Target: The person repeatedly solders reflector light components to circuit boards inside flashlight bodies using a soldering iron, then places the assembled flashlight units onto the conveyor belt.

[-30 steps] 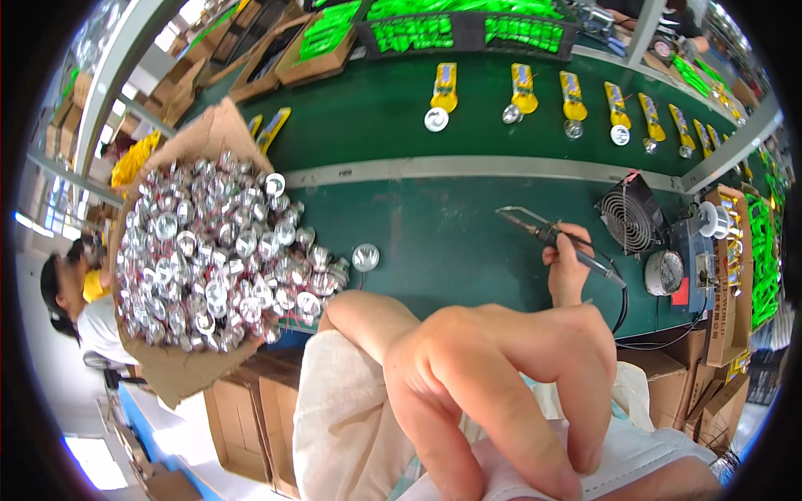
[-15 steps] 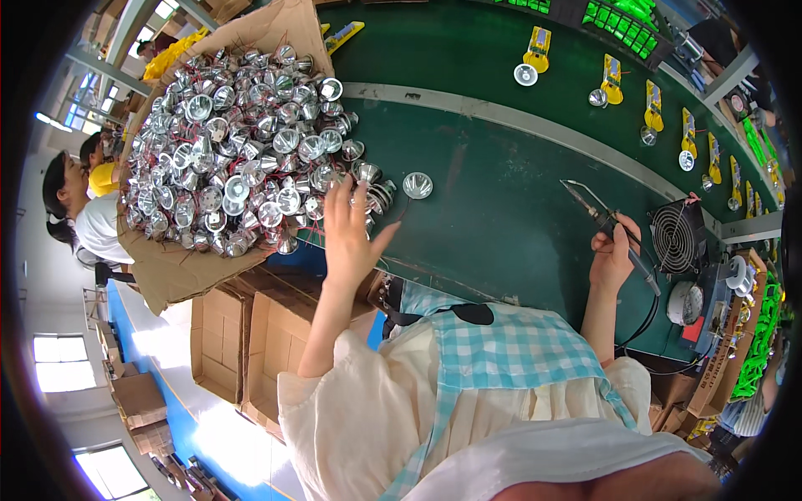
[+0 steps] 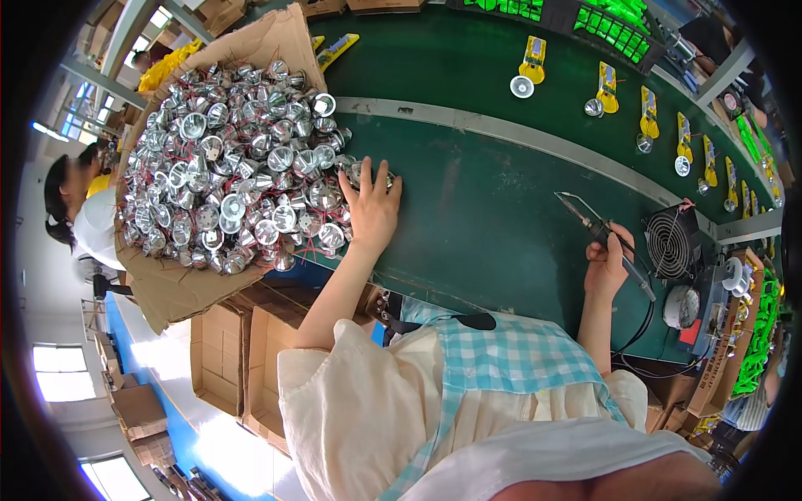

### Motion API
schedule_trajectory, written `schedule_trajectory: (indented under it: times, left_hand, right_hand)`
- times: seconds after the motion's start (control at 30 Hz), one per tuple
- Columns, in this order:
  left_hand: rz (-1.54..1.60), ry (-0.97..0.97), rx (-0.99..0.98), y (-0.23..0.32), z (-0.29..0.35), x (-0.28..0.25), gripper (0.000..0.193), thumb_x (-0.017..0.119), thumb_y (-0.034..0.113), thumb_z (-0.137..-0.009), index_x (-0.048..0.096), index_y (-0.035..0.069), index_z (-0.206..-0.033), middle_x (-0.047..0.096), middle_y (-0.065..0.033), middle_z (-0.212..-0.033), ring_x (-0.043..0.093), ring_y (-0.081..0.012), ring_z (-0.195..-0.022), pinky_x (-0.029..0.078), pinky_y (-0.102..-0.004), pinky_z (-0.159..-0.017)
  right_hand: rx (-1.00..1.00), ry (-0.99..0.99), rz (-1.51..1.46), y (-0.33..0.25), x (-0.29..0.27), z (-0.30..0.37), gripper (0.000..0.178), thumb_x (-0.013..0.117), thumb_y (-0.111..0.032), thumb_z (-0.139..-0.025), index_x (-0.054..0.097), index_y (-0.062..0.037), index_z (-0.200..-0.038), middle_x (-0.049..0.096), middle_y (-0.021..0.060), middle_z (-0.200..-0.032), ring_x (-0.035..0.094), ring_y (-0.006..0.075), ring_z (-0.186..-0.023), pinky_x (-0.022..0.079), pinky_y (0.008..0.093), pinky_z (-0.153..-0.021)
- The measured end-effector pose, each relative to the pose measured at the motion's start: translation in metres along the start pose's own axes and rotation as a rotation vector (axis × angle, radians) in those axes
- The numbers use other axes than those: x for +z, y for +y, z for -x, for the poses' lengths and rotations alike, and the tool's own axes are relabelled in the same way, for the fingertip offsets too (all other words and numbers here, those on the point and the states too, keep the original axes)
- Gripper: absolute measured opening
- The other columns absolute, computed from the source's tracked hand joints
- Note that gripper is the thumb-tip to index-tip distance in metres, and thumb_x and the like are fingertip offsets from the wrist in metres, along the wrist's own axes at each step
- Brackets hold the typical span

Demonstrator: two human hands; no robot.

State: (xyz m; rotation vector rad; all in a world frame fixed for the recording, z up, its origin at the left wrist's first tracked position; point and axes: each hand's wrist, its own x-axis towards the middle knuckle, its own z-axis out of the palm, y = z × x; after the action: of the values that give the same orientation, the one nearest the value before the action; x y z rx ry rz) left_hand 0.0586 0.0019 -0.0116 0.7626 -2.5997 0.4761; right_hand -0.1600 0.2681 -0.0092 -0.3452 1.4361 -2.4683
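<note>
A big heap of silver reflector cups (image 3: 242, 159) with thin red wires lies on a cardboard sheet (image 3: 196, 292) at the left. My left hand (image 3: 373, 209) is at the heap's right edge, fingers spread, palm down over a few cups that it partly hides. It grips none that I can see. In my right hand (image 3: 608, 263) is a soldering iron (image 3: 597, 230), held like a pen, its bent metal tip pointing up and left above the green table (image 3: 484, 225). The fingers are wrapped round its dark handle.
Beyond a metal rail (image 3: 501, 142), yellow housings (image 3: 532, 60) with reflector cups stand in a row. A black fan (image 3: 672, 242), a round tin (image 3: 681, 306) and a solder spool (image 3: 737, 275) sit at the right. Cardboard boxes (image 3: 219, 359) are below left; a person (image 3: 93, 221) is farther left.
My left hand has moved right and pushed over the cups at the heap's edge. The loose cup that lay apart on the table no longer shows there. The right hand has barely moved.
</note>
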Motion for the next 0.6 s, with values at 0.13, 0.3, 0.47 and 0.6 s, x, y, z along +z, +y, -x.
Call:
schedule_trajectory:
  times: [0.13,0.3,0.47,0.6]
  left_hand:
    - [-0.043,-0.029,-0.049,-0.010,-0.012,0.003,0.022,0.047,0.013,-0.070,0.057,0.009,-0.089,0.046,-0.0128,-0.109,0.034,-0.0321,-0.109,0.018,-0.0580,-0.088]
    - [0.031,-0.035,-0.057,-0.005,-0.015,-0.010,0.027,0.049,0.014,-0.069,0.054,0.007,-0.095,0.045,-0.0148,-0.109,0.033,-0.0324,-0.109,0.019,-0.0544,-0.090]
    - [0.303,-0.041,-0.033,0.020,-0.010,-0.040,0.044,0.060,0.013,-0.062,0.046,0.002,-0.103,0.041,-0.0175,-0.109,0.033,-0.0353,-0.108,0.027,-0.0459,-0.090]
    - [0.625,-0.097,-0.001,0.052,0.009,-0.029,0.044,0.058,0.016,-0.067,0.045,0.001,-0.106,0.040,-0.0173,-0.111,0.033,-0.0329,-0.109,0.030,-0.0422,-0.089]
  right_hand:
    - [0.017,0.000,-0.021,-0.001,0.003,0.000,0.015,0.047,-0.007,-0.078,0.049,-0.0009,-0.091,0.052,0.0082,-0.070,0.047,0.0089,-0.048,0.038,0.0190,-0.043]
    - [0.037,0.016,-0.038,-0.003,-0.001,-0.002,0.015,0.047,-0.007,-0.077,0.048,-0.0013,-0.092,0.053,0.0084,-0.071,0.048,0.0091,-0.048,0.038,0.0186,-0.042]
    - [0.026,0.011,-0.041,-0.004,-0.004,-0.002,0.016,0.047,-0.007,-0.077,0.048,-0.0017,-0.092,0.053,0.0092,-0.071,0.047,0.0089,-0.047,0.038,0.0181,-0.041]
    - [0.057,-0.024,-0.005,-0.003,0.005,0.000,0.016,0.048,-0.012,-0.079,0.048,-0.0046,-0.093,0.050,0.0034,-0.063,0.046,0.0062,-0.050,0.034,0.0173,-0.042]
